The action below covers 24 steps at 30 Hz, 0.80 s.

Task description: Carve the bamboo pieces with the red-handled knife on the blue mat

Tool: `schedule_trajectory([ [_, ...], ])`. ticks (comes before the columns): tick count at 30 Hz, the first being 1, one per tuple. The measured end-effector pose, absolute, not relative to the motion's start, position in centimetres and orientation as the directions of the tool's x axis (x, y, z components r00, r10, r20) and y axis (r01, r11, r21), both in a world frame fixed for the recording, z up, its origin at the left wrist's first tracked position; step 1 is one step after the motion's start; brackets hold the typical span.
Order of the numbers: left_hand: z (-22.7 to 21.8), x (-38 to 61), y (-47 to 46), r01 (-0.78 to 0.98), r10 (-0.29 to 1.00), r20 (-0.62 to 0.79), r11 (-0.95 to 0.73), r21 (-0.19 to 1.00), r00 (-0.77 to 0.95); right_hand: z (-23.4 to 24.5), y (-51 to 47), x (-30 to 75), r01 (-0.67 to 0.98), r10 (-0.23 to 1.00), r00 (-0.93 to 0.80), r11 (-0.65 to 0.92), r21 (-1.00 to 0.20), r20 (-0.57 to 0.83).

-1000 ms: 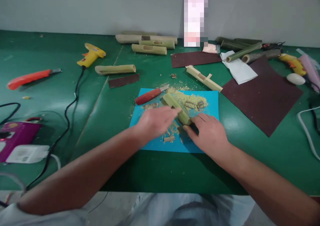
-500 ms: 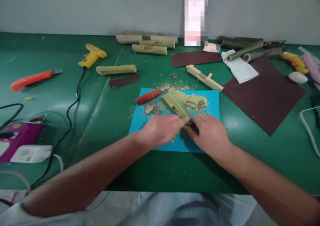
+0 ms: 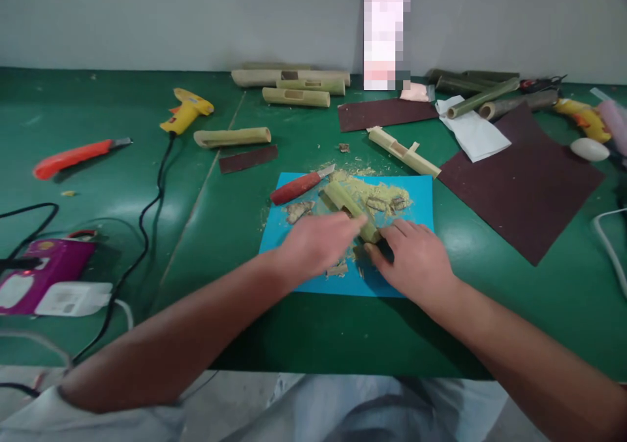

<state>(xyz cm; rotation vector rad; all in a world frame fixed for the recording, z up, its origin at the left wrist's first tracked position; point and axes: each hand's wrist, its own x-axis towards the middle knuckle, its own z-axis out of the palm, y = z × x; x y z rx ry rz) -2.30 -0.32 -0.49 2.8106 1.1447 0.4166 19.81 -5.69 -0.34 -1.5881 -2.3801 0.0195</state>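
A pale green bamboo tube (image 3: 337, 195) with a notch cut in its upper side lies slanted over a blue sheet (image 3: 421, 200). At its near end, my right hand (image 3: 416, 249) grips it between thumb and fingers. My left hand (image 3: 318, 243) is closed against the tube beside the notch; whatever is in its fingers is hidden. Yellowish bamboo dust (image 3: 360, 187) and worn brown scraps (image 3: 298, 211) lie around the tube. A red-handled craft knife (image 3: 296, 187) rests at the sheet's upper left, apart from both hands.
Behind the sheet lie a notched bamboo piece (image 3: 404, 151) and brown sandpaper (image 3: 524, 187). To the left are a yellow glue gun (image 3: 186, 112), its black cord, an orange utility knife (image 3: 73, 158) and a purple power box (image 3: 46, 266). More bamboo tubes (image 3: 296, 97) line the wall.
My left hand has slid up along the tube, away from my right hand, uncovering more of the tube's near end. My right hand stays at that end. The view has shifted slightly.
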Motion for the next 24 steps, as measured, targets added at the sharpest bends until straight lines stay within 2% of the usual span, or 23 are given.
schedule_trajectory([
  [2, -0.5, -2.2, -0.6, 0.643, 0.653, 0.205, -0.756, 0.121, 0.729, -0.4, -5.7, 19.8, 0.905, 0.908, -0.357, 0.394, -0.161, 0.219],
  [3, -0.5, -2.4, -0.4, 0.664, 0.671, 0.234, -0.738, 0.120, 0.704, -0.4, -5.7, 19.8, 0.906, 0.909, -0.354, 0.392, -0.159, 0.221],
  [6, -1.2, -3.6, 1.1, 0.763, 0.782, 0.343, -0.606, 0.225, 0.520, -0.4, -5.7, 19.8, 0.911, 0.910, -0.343, 0.383, -0.152, 0.234],
  [9, -1.8, -4.7, 2.5, 0.766, 0.802, 0.404, -0.570, 0.297, 0.440, -0.4, -5.8, 19.8, 0.914, 0.908, -0.330, 0.376, -0.154, 0.257],
  [17, -1.9, -3.9, 2.9, 0.623, 0.756, 0.387, -0.655, 0.428, 0.528, -1.0, -5.1, 20.0, 0.902, 0.895, -0.336, 0.395, -0.173, 0.293],
  [24, -2.3, -4.7, 4.1, 0.729, 0.808, 0.421, -0.570, 0.379, 0.413, -1.4, -5.2, 20.4, 0.895, 0.879, -0.312, 0.400, -0.199, 0.361],
])
